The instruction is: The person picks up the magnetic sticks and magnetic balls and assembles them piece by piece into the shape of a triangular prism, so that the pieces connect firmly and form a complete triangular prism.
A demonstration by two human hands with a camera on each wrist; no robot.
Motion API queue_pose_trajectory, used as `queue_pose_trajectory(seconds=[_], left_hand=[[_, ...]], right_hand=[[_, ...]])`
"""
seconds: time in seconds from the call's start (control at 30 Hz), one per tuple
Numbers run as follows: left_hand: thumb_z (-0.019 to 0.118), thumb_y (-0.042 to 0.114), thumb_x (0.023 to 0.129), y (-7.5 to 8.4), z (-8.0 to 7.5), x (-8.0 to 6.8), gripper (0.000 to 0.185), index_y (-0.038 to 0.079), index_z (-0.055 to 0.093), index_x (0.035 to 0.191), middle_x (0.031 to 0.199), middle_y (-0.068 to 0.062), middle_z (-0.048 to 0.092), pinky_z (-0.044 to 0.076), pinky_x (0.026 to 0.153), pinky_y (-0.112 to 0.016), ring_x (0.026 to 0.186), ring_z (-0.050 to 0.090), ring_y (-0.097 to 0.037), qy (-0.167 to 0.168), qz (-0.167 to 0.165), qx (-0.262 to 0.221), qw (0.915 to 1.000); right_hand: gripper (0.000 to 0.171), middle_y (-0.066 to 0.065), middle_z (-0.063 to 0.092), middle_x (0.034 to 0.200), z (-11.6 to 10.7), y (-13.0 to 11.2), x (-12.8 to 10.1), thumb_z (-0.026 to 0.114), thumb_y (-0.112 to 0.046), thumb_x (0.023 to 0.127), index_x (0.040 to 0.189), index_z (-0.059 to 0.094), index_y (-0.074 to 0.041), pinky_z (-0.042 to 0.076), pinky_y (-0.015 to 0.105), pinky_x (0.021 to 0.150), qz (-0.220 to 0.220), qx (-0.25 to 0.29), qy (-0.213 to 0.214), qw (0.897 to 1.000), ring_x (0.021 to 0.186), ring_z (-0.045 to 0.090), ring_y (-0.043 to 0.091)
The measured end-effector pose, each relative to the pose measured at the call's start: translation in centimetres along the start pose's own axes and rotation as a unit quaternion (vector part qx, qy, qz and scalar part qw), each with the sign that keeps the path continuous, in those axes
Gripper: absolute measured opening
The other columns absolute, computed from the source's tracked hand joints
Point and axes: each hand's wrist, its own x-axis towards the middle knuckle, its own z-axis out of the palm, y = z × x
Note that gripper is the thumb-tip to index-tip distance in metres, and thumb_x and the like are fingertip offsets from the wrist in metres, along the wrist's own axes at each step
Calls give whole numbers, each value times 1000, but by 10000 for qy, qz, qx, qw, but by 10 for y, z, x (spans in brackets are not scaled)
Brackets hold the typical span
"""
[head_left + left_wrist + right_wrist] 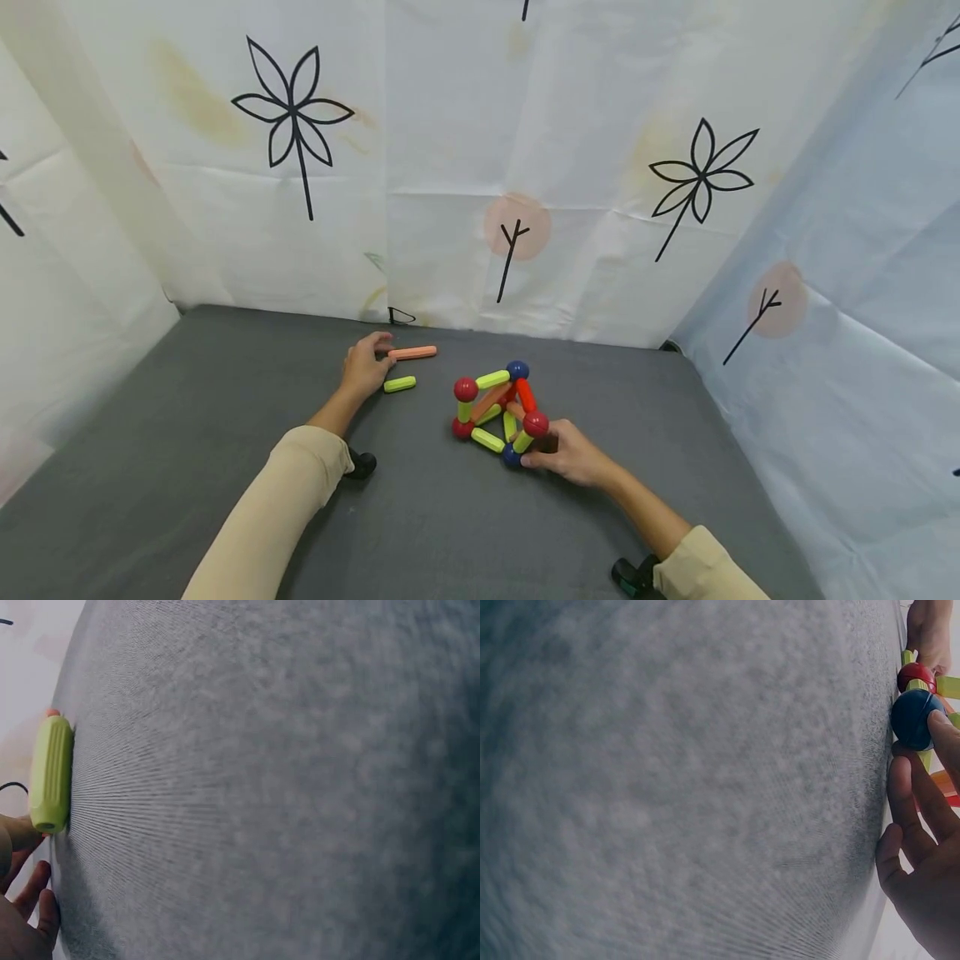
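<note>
A small frame of coloured rods and balls stands on the grey table. My right hand grips its near right corner, fingers round a red ball and a blue ball. The right wrist view shows a fingertip lying on the blue ball, with the red ball behind it. My left hand rests on the table, fingertips touching the end of a loose orange stick. A loose green stick lies beside that hand, and a finger touches the green stick at its end.
White curtains printed with black flowers close off the table on the back, left and right. Black wrist-camera mounts show at my left sleeve and right sleeve.
</note>
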Motion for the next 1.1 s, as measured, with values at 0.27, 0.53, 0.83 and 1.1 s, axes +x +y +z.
queue_pose_trajectory(seconds=[0.27, 0.53, 0.83, 1.1], left_hand=[[69, 0, 92, -3, -13, 0, 49, -2, 52, 137, 113, -22, 70, 50, 90, -49, 106, 65, -36, -228, 9, -1069, 9940], [73, 13, 92, 6, -48, -13, 64, 4, 42, 147, 111, -16, 72, 53, 91, -47, 96, 71, -19, -1420, -90, -2328, 9621], [77, 14, 88, 16, -66, -42, 77, -2, 34, 150, 102, -10, 75, 53, 91, -47, 93, 72, -17, -2750, -83, -2619, 9250], [78, 14, 87, 35, -38, -72, 78, -3, 34, 149, 103, -14, 74, 55, 89, -43, 94, 72, -21, -3048, -23, -2858, 9085]], right_hand=[[21, 15, 71, 113, 1, 0, 1, 73, -5, 89, 110, 72, 0, 52, 29, 89, 40, -16, 28, 10000, 103, 65, 23], [21, 13, 71, 112, 1, -4, 1, 74, -7, 90, 110, 71, -2, 51, 33, 92, 121, -227, 99, 9996, 104, 65, 20], [22, 12, 71, 113, 2, -3, 0, 74, -7, 89, 111, 71, -2, 51, 33, 92, 139, -279, 89, 9995, 104, 65, 21], [24, 13, 71, 114, 1, -5, 0, 74, -6, 89, 112, 70, -1, 52, 32, 91, 143, -214, 70, 9996, 104, 65, 23]])
